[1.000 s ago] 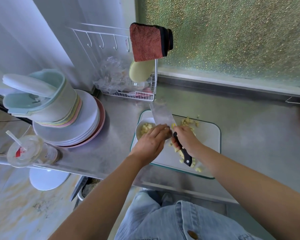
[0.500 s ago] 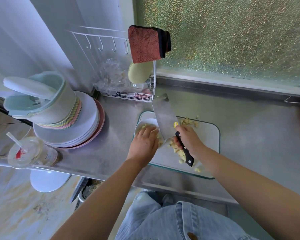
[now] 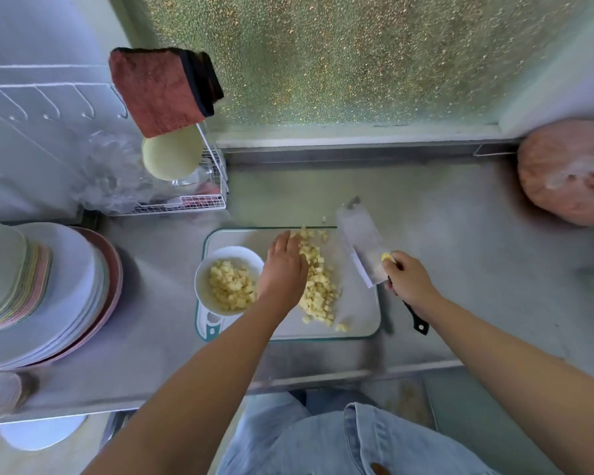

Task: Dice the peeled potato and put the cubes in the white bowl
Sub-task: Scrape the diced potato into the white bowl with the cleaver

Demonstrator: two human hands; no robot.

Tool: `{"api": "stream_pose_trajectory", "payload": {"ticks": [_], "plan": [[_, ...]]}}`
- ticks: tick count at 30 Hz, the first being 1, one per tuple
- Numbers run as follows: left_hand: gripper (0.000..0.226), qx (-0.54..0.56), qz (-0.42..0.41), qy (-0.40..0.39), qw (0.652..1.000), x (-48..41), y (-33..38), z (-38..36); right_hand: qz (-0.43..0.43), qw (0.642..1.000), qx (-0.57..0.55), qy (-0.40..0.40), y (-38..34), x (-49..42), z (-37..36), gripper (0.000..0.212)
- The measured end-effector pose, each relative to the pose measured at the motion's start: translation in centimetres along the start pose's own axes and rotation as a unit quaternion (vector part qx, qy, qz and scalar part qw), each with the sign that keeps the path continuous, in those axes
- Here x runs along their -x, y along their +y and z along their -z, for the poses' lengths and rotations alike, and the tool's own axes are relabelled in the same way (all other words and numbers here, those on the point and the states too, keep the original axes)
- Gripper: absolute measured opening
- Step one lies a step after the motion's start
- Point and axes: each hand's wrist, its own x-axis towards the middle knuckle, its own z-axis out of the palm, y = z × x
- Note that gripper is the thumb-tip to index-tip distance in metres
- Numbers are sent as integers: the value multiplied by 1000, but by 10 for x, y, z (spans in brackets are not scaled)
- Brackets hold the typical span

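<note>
Currently no whole potato is visible, so dicing appears complete and the step in hand is judged to be transfer. One portion of potato cubes (image 3: 232, 289) lies in the white bowl (image 3: 201, 265), which stands on the left end of the cutting board (image 3: 357, 313). A larger pile of loose cubes (image 3: 318, 293) lies mid-board, just beside the bowl.

The left hand (image 3: 283, 269) rests against the left side of this pile. Its grip is spread, with the fingers straight and holding nothing. The right hand (image 3: 408, 282) has its grip curled round the handle of the knife (image 3: 359, 241). The blade sits at the right edge of the board, apart from the pile.

Recommended procedure:
1. Lay the blade flat and slide it under the pile from the right.
2. Use the left palm as a backstop, with the fingers straight and clear of the cutting edge.
3. Carry each load low to the bowl and sweep it off.
4. Collect the strays near the board's edges last.
</note>
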Motion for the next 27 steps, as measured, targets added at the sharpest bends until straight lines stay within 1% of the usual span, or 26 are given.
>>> {"api": "stream_pose_trajectory", "payload": {"ticks": [3, 6, 10, 15, 16, 18, 22, 25, 27], "plan": [[50, 12, 35, -38, 999, -18, 0, -9, -10, 999, 40, -2, 5, -18, 1, 36], [52, 40, 61, -51, 996, -34, 1, -14, -20, 998, 51, -22, 6, -33, -3, 35], [55, 48, 48, -75, 995, -56, -7, -20, -20, 997, 48, -52, 6, -49, -12, 37], [51, 67, 16, -150, 986, -64, -10, -29, -3, 995, 68, -66, -2, -61, -17, 35], [50, 74, 6, -147, 986, -59, -10, -31, 0, 995, 68, -72, -3, -63, -17, 34], [47, 89, -1, -117, 989, -49, -9, -33, 9, 994, 74, -85, -6, -66, -18, 35], [40, 115, -9, -74, 991, -36, -12, -33, 49, 983, 117, -129, -16, -68, -18, 37], [35, 112, -7, -46, 993, -31, -13, -31, 76, 971, 156, -165, -19, -63, -16, 40], [35, 103, -18, -22, 994, -26, -14, -32, 75, 970, 151, -177, -15, -58, -13, 39]]}}
